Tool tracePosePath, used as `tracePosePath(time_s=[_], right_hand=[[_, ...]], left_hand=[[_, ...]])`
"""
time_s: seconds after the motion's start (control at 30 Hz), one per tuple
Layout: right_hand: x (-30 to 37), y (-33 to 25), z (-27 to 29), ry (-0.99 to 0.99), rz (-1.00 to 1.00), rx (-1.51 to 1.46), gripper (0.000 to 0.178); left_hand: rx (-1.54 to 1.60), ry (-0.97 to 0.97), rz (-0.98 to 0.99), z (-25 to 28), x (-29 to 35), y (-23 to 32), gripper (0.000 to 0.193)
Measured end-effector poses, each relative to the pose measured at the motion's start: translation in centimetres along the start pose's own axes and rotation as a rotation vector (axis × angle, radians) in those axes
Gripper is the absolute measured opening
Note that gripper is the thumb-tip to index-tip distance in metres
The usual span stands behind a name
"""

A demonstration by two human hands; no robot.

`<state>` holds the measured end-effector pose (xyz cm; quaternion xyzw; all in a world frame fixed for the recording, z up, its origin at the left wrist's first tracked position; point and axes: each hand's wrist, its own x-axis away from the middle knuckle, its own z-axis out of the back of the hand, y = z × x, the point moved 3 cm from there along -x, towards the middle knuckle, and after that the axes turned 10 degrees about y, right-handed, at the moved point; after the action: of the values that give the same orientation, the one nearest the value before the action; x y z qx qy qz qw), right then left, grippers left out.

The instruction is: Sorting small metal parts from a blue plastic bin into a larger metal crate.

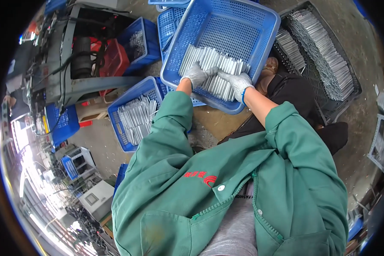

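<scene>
A row of shiny metal rods (213,58) lies side by side at the near end of a blue perforated plastic basket (239,32). My left hand (196,75), in a pale grey knitted glove, grips the left part of the row. On the right part, my right hand (238,83) grips the rods too, in a matching glove with a blue band at the wrist. Both thumbs lie across the top of the rods, pointing toward each other and nearly meeting. The other fingers are mostly hidden among the rods.
Left of my arms, another blue basket (114,109) holds loosely piled metal rods. A black crate (305,9) with neatly stacked rods stands at the right. Farther left are a blue bin (151,40), a red bin (115,59) and a grey machine (102,83) with cables.
</scene>
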<state>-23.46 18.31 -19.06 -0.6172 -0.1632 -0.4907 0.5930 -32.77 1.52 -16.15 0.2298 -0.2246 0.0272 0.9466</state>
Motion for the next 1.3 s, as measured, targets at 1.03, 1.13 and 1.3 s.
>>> tracePosePath(time_s=[1.03,1.13,1.3], right_hand=[[4.4,-6.2,2.8,-0.542,-0.277,-0.651,0.050],[4.3,-8.7,5.6,-0.565,-0.097,-0.760,0.043],[3.2,-12.7,15.0,-0.372,-0.018,-0.812,0.033]], left_hand=[[0.760,-0.155,0.245,4.0,-0.2,0.5,0.048],[0.799,-0.321,0.019,5.1,-1.7,4.8,0.069],[0.766,-0.474,-0.134,3.8,-1.7,17.8,0.066]])
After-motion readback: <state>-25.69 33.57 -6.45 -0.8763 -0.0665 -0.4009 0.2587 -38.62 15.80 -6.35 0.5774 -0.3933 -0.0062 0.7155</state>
